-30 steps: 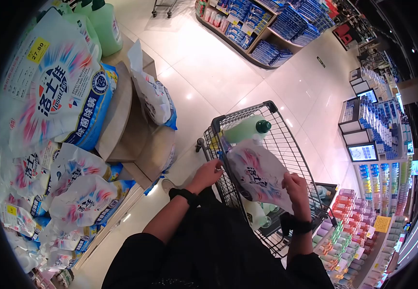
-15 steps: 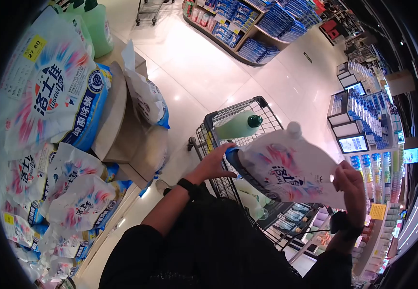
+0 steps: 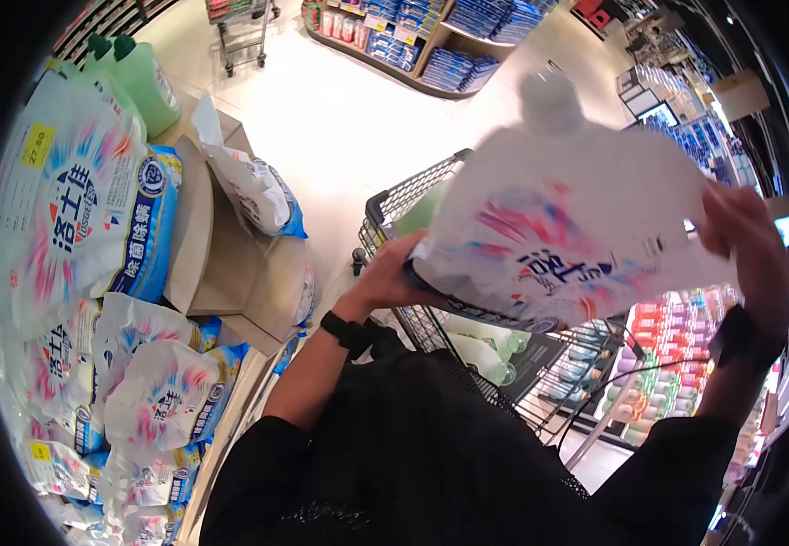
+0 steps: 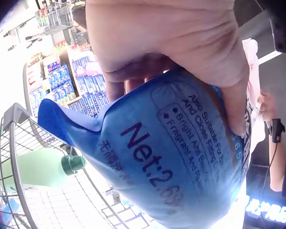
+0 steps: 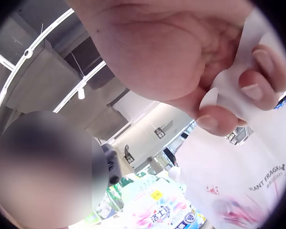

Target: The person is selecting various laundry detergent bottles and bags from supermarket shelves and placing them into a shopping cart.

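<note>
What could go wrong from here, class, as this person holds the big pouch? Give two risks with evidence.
The right hand pinches the pouch only at its thin edge, so that end might slip or tear free, leaving the left hand to bear it.

If dropped, the pouch could strike the green bottle lying in the cart.

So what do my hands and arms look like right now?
Your left hand and right hand are bare, each with a black wristband; a thin dark cable runs from the right one. Black sleeves end near the elbows.
</note>
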{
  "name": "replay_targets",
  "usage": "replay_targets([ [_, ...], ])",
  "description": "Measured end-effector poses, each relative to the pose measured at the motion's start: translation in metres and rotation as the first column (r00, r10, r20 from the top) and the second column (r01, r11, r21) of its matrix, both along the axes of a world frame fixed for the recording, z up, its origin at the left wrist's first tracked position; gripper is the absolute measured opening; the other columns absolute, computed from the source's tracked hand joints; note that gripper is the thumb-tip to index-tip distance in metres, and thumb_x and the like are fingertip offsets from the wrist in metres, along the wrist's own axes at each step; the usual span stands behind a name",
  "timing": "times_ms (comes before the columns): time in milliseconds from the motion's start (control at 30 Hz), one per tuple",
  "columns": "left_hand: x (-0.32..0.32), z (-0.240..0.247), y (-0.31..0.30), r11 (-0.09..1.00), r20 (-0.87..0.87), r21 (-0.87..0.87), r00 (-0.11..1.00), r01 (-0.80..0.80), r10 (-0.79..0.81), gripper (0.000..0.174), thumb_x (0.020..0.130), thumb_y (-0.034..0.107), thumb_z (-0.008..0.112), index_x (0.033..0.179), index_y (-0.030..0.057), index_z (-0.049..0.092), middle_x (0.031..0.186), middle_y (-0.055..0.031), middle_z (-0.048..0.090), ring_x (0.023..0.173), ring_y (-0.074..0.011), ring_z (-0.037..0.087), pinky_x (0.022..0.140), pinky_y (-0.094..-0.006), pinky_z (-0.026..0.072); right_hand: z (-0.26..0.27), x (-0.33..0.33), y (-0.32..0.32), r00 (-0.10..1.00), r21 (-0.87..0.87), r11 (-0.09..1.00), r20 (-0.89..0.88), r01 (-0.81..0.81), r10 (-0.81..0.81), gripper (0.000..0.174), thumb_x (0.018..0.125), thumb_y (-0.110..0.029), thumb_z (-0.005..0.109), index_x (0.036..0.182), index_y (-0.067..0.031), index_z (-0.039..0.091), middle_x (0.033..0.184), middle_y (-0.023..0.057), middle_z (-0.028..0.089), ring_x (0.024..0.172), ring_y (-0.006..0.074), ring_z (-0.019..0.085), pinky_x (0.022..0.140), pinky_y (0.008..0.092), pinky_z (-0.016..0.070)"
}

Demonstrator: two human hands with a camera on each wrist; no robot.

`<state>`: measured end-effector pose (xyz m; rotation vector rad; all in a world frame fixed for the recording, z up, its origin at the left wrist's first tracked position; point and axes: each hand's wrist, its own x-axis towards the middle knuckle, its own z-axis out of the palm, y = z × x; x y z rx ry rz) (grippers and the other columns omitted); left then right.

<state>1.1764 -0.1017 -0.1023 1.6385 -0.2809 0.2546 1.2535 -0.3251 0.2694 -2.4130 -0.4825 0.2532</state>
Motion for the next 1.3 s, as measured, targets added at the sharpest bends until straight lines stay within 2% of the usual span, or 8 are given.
replay_targets([
  [33,-0.001,-0.005,0.000,1.000,-0.028,-0.024,1.000,0.007,-0.008,0.076,0.054,0.023,0.091,0.120,0.0060,0.057,0.110,-0.0121,0.066,0.103,-0.0262,0.064,0.089,-0.0361,0.0499,0.000,0.008,0.007,0.998,-0.089,0.996,0.063,0.013,-0.008,0.033,0.095,-0.023,0.056,0.069,-0.0048,0.051,0.066,-0.0024,0.039,0.059,0.0055,0.037,0.059,0.0247,0.0300],
  [167,-0.020,-0.026,0.001,0.987,-0.151,-0.142,0.987,-0.071,0.049,0.076,0.054,0.017,0.090,0.121,0.0037,0.057,0.100,-0.0099,0.070,0.094,-0.0209,0.067,0.086,-0.0345,0.0515,-0.029,0.028,0.030,0.991,-0.051,0.991,-0.072,-0.121,0.117,0.026,0.093,-0.025,0.059,0.076,-0.0061,0.055,0.066,-0.0040,0.041,0.060,0.0044,0.035,0.061,0.0226,0.0287],
  [300,-0.043,-0.060,0.005,0.984,-0.242,-0.147,0.968,-0.104,0.066,0.066,0.055,0.014,0.088,0.114,0.0020,0.062,0.099,-0.0097,0.070,0.092,-0.0186,0.066,0.086,-0.0331,0.0503,-0.080,0.081,0.047,0.879,-0.015,0.965,-0.415,-0.263,0.234,0.036,0.091,-0.032,0.062,0.066,-0.0079,0.054,0.061,-0.0054,0.043,0.055,0.0040,0.034,0.053,0.0227,0.0274],
  [500,-0.072,-0.110,-0.009,0.959,-0.423,-0.172,0.896,-0.224,0.133,0.059,0.059,0.017,0.087,0.110,0.0015,0.064,0.101,-0.0082,0.070,0.094,-0.0164,0.064,0.088,-0.0308,0.0479,-0.175,0.119,0.079,0.795,-0.086,0.916,-0.532,-0.391,0.290,0.045,0.095,-0.036,0.054,0.058,-0.0107,0.051,0.052,-0.0069,0.040,0.046,0.0031,0.033,0.044,0.0224,0.0247],
  [700,-0.065,-0.106,-0.004,0.916,-0.553,-0.272,0.827,-0.296,0.102,0.051,0.066,0.015,0.085,0.110,-0.0004,0.064,0.099,-0.0072,0.070,0.089,-0.0140,0.064,0.085,-0.0295,0.0493,-0.191,0.141,0.099,0.802,-0.154,0.866,-0.481,-0.476,0.355,0.046,0.095,-0.039,0.051,0.061,-0.0090,0.054,0.050,-0.0064,0.041,0.041,0.0037,0.037,0.040,0.0215,0.0269],
  [833,-0.064,-0.111,-0.009,0.931,-0.614,-0.198,0.780,-0.306,0.126,0.055,0.067,0.017,0.085,0.114,0.0000,0.063,0.102,-0.0085,0.069,0.094,-0.0150,0.063,0.087,-0.0312,0.0491,-0.189,0.149,0.098,0.803,-0.309,0.762,-0.405,-0.569,0.436,0.048,0.097,-0.042,0.047,0.065,-0.0062,0.055,0.050,-0.0030,0.046,0.042,0.0074,0.045,0.040,0.0248,0.0345],
  [967,-0.074,-0.111,-0.013,0.908,-0.628,-0.226,0.765,-0.354,0.143,0.057,0.067,0.020,0.085,0.115,-0.0006,0.062,0.103,-0.0082,0.068,0.096,-0.0152,0.063,0.088,-0.0316,0.0488,-0.196,0.151,0.094,0.774,-0.252,0.753,-0.402,-0.608,0.490,0.050,0.097,-0.041,0.043,0.067,-0.0039,0.057,0.052,0.0025,0.052,0.044,0.0132,0.052,0.044,0.0281,0.0406],
  [1300,-0.072,-0.093,-0.017,0.923,-0.624,-0.183,0.765,-0.338,0.156,0.058,0.068,0.023,0.085,0.115,-0.0010,0.061,0.103,-0.0093,0.068,0.095,-0.0156,0.064,0.088,-0.0303,0.0485,-0.188,0.147,0.088,0.775,-0.200,0.766,-0.347,-0.611,0.528,0.046,0.097,-0.034,0.046,0.069,-0.0001,0.058,0.055,0.0009,0.052,0.044,0.0104,0.049,0.045,0.0272,0.0410],
])
